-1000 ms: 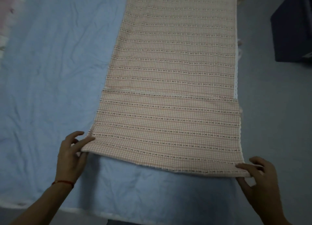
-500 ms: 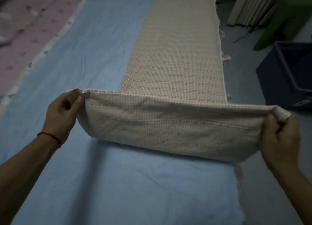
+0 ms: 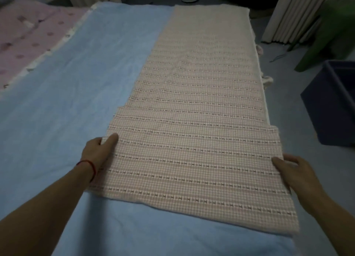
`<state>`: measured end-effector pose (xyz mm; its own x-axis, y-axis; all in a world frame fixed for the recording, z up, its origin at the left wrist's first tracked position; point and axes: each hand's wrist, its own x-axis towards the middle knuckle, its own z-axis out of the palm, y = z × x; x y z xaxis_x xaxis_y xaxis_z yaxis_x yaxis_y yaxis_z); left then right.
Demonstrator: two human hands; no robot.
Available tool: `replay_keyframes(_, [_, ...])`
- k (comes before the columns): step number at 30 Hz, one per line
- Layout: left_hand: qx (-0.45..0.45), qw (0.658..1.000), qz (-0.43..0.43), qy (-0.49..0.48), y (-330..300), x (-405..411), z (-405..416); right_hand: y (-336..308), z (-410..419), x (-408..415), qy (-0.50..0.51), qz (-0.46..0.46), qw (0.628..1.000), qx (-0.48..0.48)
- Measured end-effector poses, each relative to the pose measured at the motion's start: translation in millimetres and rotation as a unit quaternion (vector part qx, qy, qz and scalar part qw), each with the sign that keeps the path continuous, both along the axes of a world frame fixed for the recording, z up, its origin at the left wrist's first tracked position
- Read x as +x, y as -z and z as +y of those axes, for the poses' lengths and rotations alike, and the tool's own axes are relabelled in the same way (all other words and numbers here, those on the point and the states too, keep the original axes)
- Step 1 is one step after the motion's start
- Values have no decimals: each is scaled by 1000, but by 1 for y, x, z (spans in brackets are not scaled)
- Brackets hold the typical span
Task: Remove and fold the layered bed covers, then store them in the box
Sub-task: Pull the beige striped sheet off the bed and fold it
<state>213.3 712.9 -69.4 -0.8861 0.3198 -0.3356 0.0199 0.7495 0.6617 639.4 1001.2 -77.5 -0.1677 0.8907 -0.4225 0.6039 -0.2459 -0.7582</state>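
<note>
Blue sheet under one checked cover (two hands gripping)

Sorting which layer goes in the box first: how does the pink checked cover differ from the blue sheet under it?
The pink checked cover is patterned with rows of dark marks; the blue sheet is plain. The cover is folded into a long narrow strip, the sheet is spread wide and flat. The left hand and right hand hold the cover's edges; neither grips the sheet. Both lie flat on the bed.

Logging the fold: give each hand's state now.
Left hand: grips the checked cover's left edge.
Right hand: holds the cover's right edge, fingers curled on it.
</note>
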Motion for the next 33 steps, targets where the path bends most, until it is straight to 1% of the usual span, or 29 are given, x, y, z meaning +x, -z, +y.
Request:
replay_keyframes(3, [-21, 1000, 2, 21, -2, 2, -21, -4, -26, 25, 9, -18, 1000, -19])
replay_keyframes(5, [-26, 998, -51, 27, -3, 8, -43, -4, -50, 34, -27, -44, 998, -31])
replay_keyframes(6, [-21, 996, -78, 40, -6, 12, -55, -2, -58, 37, -35, -57, 997, -36])
replay_keyframes(7, [-13, 994, -86, 61, -8, 14, -65, -1, -64, 39, -29, -67, 997, -31])
replay_keyframes(9, [10, 995, -40, 88, -19, 12, -69, -3, -71, 40, 4, -85, 996, -6])
replay_keyframes(12, [5, 994, 75, 84, -24, 3, -60, -4, -80, 37, 36, -102, 993, 40])
replay_keyframes(14, [-34, 991, 96, 84, -17, 4, -58, -1, -89, 33, 43, -115, 992, 35])
replay_keyframes(16, [-98, 985, 106, 98, -7, 5, -61, -5, -97, 27, 47, -122, 991, 10])
replay_keyframes(17, [-125, 982, 110, 89, -3, 7, -60, -9, -98, 23, 49, -123, 991, 11])
replay_keyframes(18, [-154, 977, 128, 79, 0, 10, -56, -11, -96, 20, 45, -121, 991, 30])
replay_keyframes(19, [-186, 964, 173, 78, 4, 14, -46, -15, -90, 17, 28, -125, 989, 73])
replay_keyframes(20, [-211, 945, 229, 103, 3, 18, -32, -16, -83, 12, -12, -130, 982, 133])
replay_keyframes(21, [-222, 923, 278, 147, 1, 24, -6, -14, -72, 7, -73, -154, 966, 195])
replay_keyframes(22, [-224, 905, 307, 193, -1, 29, 23, -11, -58, -3, -143, -177, 942, 248])
replay_keyframes(23, [-218, 900, 304, 225, -2, 33, 55, -10, -43, -20, -208, -198, 916, 280])
replay_keyframes(24, [-207, 907, 279, 239, 2, 35, 87, -8, -29, -40, -262, -211, 892, 302])
replay_keyframes(25, [-208, 920, 234, 237, 8, 38, 118, -4, -13, -62, -303, -228, 870, 316])
replay_keyframes(26, [-217, 930, 188, 229, 20, 42, 142, 5, 1, -81, -331, -250, 849, 326])
replay_keyframes(27, [-238, 932, 161, 221, 33, 47, 159, 16, 17, -97, -353, -266, 833, 333])
replay_keyframes(29, [-282, 919, 177, 213, 57, 56, 170, 37, 35, -114, -378, -284, 817, 330])
replay_keyframes(30, [-290, 915, 192, 203, 68, 58, 172, 47, 41, -116, -380, -291, 815, 326])
replay_keyframes(33, [-286, 911, 230, 191, 81, 59, 172, 62, 41, -113, -367, -271, 817, 353])
